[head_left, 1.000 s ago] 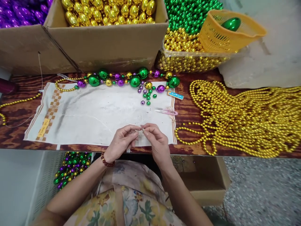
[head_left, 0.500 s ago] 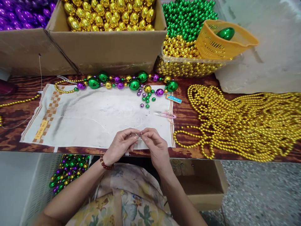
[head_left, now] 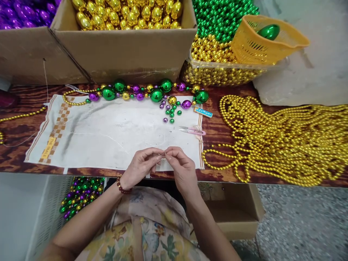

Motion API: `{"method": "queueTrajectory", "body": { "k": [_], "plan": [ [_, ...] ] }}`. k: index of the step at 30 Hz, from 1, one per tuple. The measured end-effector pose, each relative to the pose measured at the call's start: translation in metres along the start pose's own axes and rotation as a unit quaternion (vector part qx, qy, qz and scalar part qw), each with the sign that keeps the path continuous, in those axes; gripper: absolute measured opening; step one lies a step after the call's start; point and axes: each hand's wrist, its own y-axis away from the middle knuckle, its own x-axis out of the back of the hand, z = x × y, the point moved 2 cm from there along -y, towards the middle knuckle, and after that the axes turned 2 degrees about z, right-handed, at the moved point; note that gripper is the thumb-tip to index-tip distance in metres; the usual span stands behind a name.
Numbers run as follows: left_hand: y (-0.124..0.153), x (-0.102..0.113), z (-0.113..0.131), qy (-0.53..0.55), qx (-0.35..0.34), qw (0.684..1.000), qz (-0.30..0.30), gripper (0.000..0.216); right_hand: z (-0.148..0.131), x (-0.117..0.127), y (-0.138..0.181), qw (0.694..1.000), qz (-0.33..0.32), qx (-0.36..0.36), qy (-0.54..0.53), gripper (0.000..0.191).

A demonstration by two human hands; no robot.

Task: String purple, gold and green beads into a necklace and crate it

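Over the front edge of a white cloth (head_left: 95, 148), my left hand (head_left: 143, 165) and my right hand (head_left: 181, 166) meet with their fingertips pinched together. Between them runs a thin thread (head_left: 163, 153), and each hand grips part of it. Whether a needle is also there is too small to tell. Beyond the hands lie small loose green and purple beads (head_left: 172, 115). To their right rest pink-handled thread snips (head_left: 193, 130). A string of large green, purple and gold beads (head_left: 108, 93) stretches along the cloth's far edge.
Many gold bead strands (head_left: 285, 145) cover the table's right side. Cardboard boxes (head_left: 125, 54) of gold and purple beads stand at the back. Beside them, a clear tub (head_left: 217, 72) of green and gold beads carries a yellow basket (head_left: 250, 47). An open carton (head_left: 233, 228) sits below the table.
The camera view has shifted slightly. My hands stay together at the same spot over the cloth, fingers still pinched on the thread, with barely any movement.
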Motion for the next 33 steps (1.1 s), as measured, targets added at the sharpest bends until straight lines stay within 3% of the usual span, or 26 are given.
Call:
{"method": "queueTrajectory", "body": {
  "k": [5, 9, 14, 20, 22, 24, 26, 28, 30, 33],
  "plan": [
    [0.0, 0.001, -0.001, -0.038, -0.038, 0.999, -0.007, 0.023, 0.002, 0.0, 0.0, 1.0, 0.003, -0.009, -0.009, 0.014],
    [0.001, 0.003, 0.003, -0.125, -0.11, 0.986, 0.0, 0.017, 0.006, 0.001, 0.0, 0.999, 0.001, -0.022, -0.036, 0.012],
    [0.0, 0.007, 0.014, -0.275, -0.2, 0.94, -0.028, 0.021, 0.005, 0.004, -0.003, 0.997, -0.031, -0.051, -0.051, 0.012],
    [-0.002, 0.01, 0.018, -0.441, -0.261, 0.855, -0.077, 0.03, 0.007, 0.003, -0.011, 0.997, -0.056, -0.052, -0.015, 0.019],
    [-0.003, 0.01, 0.018, -0.451, -0.274, 0.845, -0.08, 0.03, 0.009, 0.004, -0.016, 0.999, -0.037, -0.035, 0.009, 0.019],
    [-0.004, 0.012, 0.017, -0.453, -0.281, 0.843, -0.069, 0.03, 0.007, 0.013, -0.022, 0.998, 0.027, 0.024, 0.057, 0.019],
    [-0.004, 0.02, 0.019, -0.438, -0.283, 0.852, -0.039, 0.029, 0.004, 0.032, -0.028, 0.976, 0.122, 0.112, 0.143, 0.019],
    [-0.002, 0.035, 0.025, -0.389, -0.264, 0.883, 0.005, 0.028, 0.0, 0.061, -0.029, 0.929, 0.202, 0.179, 0.254, 0.019],
    [0.003, 0.053, 0.033, -0.304, -0.214, 0.927, 0.046, 0.028, -0.002, 0.098, -0.023, 0.88, 0.252, 0.192, 0.354, 0.02],
    [0.015, 0.076, 0.05, -0.177, -0.145, 0.97, 0.078, 0.03, -0.003, 0.156, 0.001, 0.804, 0.306, 0.138, 0.491, 0.025]
  ]
}}
